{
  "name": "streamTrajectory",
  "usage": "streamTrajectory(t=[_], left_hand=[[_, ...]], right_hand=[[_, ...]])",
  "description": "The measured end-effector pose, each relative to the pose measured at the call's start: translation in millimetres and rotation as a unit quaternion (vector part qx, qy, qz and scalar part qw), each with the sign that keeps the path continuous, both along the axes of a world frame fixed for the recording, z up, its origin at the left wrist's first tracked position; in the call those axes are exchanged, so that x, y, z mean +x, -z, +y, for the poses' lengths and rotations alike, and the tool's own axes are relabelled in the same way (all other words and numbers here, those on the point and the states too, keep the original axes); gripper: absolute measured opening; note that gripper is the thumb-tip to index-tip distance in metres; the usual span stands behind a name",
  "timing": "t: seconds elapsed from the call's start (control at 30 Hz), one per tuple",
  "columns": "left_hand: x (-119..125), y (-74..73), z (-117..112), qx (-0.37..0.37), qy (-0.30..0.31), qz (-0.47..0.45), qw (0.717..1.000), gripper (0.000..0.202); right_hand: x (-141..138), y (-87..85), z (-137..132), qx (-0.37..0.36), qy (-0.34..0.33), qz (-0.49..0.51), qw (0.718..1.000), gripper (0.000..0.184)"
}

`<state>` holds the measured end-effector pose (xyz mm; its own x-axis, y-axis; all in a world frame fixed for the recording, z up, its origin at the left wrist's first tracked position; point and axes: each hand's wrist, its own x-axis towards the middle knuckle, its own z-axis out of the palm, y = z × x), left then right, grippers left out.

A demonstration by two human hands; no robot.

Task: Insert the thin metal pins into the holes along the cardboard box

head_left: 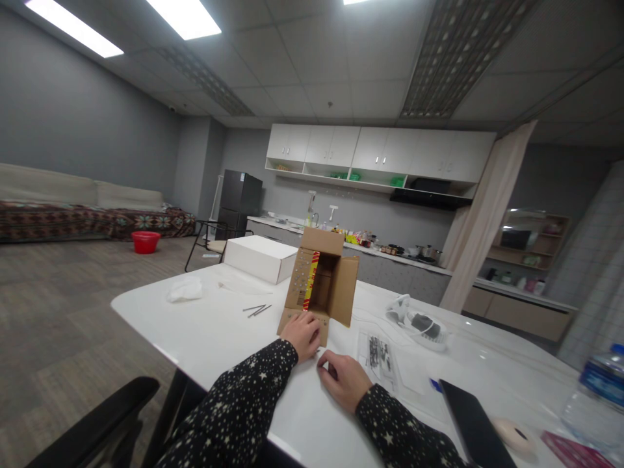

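An open cardboard box (297, 286) with a red and yellow tape strip lies on its side, its dark inside facing me. My left hand (303, 335) is on the box's near flap, fingers bent and close together over it. Just right of it, my right hand (344, 379) rests low at the table, thumb and forefinger curled into a pinch. Whatever its fingers hold is too small or hidden to name. Beside the right hand lies a clear plastic case (377, 357) with dark small parts inside. Several thin metal rods (258, 309) lie left of the box.
On the white table (205, 325) stand a white carton (260, 257), crumpled tissue (185, 289) and a white corded device (419, 325). At the right are a black phone (472, 422), a pale rounded object (513, 434) and a water bottle (599, 396). A chair armrest (97, 422) is lower left.
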<state>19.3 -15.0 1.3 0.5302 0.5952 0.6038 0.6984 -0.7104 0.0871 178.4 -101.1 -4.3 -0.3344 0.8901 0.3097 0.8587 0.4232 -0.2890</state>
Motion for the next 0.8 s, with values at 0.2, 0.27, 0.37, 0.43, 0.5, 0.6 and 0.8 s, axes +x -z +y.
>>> streamTrajectory(t=[0.2,0.27,0.37,0.43,0.5,0.6,0.8], left_hand=[[-1.5,1.3,2.5,0.002,0.004,-0.028,1.0,0.016],[-1.6,2.1,3.4,0.003,-0.003,-0.031,0.999,0.017],[-1.8,2.2,4.0,-0.005,-0.014,-0.029,0.999,0.02],[-1.8,1.7,3.8,-0.011,-0.023,-0.027,0.999,0.02],[-1.8,1.0,3.3,-0.013,-0.03,-0.026,0.999,0.019],[-1.8,-0.2,2.5,-0.011,-0.041,-0.021,0.999,0.016],[-1.6,-1.9,2.5,-0.018,-0.056,-0.006,0.998,0.016]], right_hand=[[-0.4,-2.0,-0.5,-0.004,0.004,-0.004,1.0,0.014],[-0.3,-1.4,0.3,-0.001,0.003,-0.002,1.0,0.014],[0.1,0.1,1.4,0.0,0.002,0.0,1.0,0.014],[0.3,0.8,1.5,0.0,0.002,0.001,1.0,0.014],[0.3,0.8,1.2,-0.002,0.004,0.002,1.0,0.014],[0.1,0.0,0.7,-0.002,0.005,0.0,1.0,0.015],[-1.0,-1.4,-0.2,-0.005,0.007,0.001,1.0,0.014]])
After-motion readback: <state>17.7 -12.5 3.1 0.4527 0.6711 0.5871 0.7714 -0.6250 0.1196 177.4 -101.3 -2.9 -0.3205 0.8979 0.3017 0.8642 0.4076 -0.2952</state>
